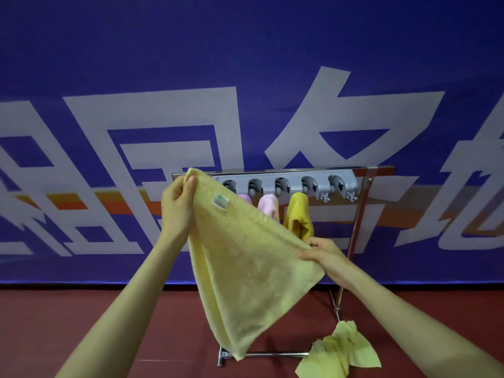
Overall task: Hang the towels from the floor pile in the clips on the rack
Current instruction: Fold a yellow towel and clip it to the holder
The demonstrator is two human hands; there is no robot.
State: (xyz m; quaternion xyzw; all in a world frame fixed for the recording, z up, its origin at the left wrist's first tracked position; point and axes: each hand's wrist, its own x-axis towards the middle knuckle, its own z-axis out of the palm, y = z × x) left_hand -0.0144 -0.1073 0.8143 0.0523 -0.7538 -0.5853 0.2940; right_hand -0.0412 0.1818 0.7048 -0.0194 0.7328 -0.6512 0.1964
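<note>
Left hand [178,207] pinches the upper corner of a pale yellow towel [245,268], lifted in front of the left end of the grey clip bar [289,184]. A small sewn label [220,202] sits near that corner; its print is too small to read. The towel spreads down and right, hiding much of the chrome rack [357,214] and most of a lilac cloth [245,198]. Beside it hang a pink towel [268,211] and a mustard towel [298,216] under the clips. Right hand [323,256] grips the towel's right corner. Below it, a yellow-green towel [343,350] lies crumpled on the red floor [81,309] by the rack's foot. Behind stands a blue banner [245,64] with large white characters.
</note>
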